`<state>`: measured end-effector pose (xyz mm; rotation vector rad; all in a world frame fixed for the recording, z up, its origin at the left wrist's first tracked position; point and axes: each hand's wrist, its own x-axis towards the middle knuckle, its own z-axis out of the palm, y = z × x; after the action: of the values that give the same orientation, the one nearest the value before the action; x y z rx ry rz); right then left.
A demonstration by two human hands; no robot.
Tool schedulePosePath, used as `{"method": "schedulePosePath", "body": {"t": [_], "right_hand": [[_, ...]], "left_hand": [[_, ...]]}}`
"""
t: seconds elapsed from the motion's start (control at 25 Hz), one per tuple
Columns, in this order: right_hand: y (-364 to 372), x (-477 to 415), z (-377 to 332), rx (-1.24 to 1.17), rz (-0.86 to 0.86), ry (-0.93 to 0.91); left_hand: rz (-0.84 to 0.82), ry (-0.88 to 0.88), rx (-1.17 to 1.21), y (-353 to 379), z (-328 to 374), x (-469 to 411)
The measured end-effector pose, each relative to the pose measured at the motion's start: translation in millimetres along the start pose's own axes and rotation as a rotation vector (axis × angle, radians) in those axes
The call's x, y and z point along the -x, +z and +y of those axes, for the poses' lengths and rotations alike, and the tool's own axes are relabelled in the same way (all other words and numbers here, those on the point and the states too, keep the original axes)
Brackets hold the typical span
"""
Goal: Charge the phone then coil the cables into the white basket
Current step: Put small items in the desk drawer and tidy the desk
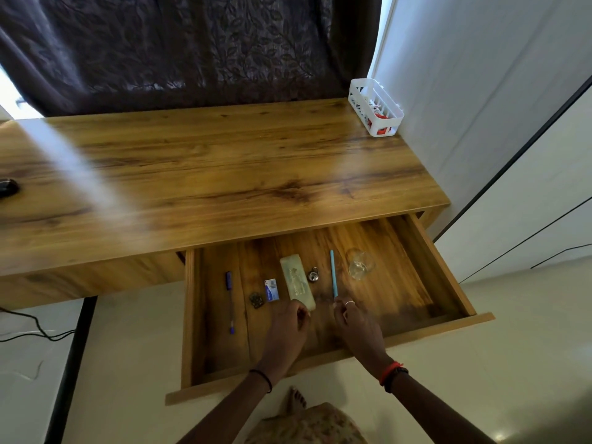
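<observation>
- Reaching into the open drawer (448, 283) at 5 o'clock below the surface (224, 161), both hands sat low among small loose items.
- The left hand (286, 325) had its fingers curled on the near end of a pale oblong slab (294, 277), gripping it as far as could be seen. Judged to be the phone in a clear case, though this was not certain.
- The right hand (352, 318) had its fingertips at the near tip of a thin blue stick (333, 274). Whether it was pinching or only touching could not be told.
- The slab lay flat on the drawer floor, long axis running roughly 11 to 5 o'clock, near end toward the person. Which end carried the port was not visible.
- The white basket (376, 107) stood at 1 o'clock on the far right corner of the surface, well apart from the drawer, with red and white bits inside.
- Step in hand, as judged: lifting the phone out.
- To do it well: take it across the narrow sides and raise the near end first. Keep clear of the padlock (313, 274) just beside it at 3 o'clock and the small card (271, 290) at 9 o'clock.
- No cable showed in the drawer. A black cable (35, 328) trailed on the floor at 9 o'clock.
</observation>
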<state>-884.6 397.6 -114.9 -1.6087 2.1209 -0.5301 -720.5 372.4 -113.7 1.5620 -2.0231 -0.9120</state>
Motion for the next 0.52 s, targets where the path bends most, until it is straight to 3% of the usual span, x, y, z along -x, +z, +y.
{"method": "schedulePosePath", "body": {"t": [0.52], "right_hand": [[6,-5,-11,0.128,0.168,-0.071]], "left_hand": [[0.082,0.101,-0.203,2,-10,7]]}}
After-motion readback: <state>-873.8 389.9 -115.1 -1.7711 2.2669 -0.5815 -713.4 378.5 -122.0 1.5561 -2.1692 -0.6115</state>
